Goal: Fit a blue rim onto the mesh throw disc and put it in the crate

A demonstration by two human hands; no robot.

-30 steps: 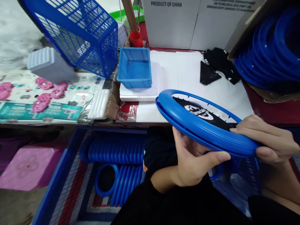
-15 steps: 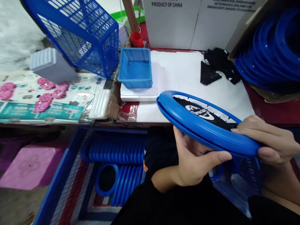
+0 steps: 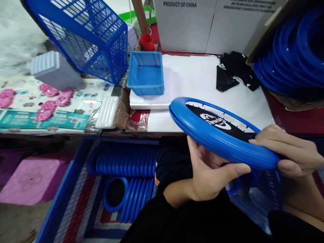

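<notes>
Counter with a red surface crosses the far side, partly covered by a white sheet. A white carton with black lettering stands behind it. At far right is a stack of blue rings, with black pieces lying just left of it; a small blue bin sits toward the left.

Item in hand: one blue disc, held tilted over the counter's near edge, right of centre. Inside its rim is a black panel with white print, only partly legible.

Left hand: cupped beneath the disc, thumb along the lower near edge; most fingers hidden, hold judged firm. Right hand: pinching the right end of the rim, forefinger above and thumb at the near side.

Change noted: half a second ago a dark gap parted the two rim layers along the near left side. It is now reduced to a thin seam. Both hands keep practically the same position. Judgement: the layers are seating together on this side; full closure at the left end cannot be confirmed, and the underside is not visible.
</notes>
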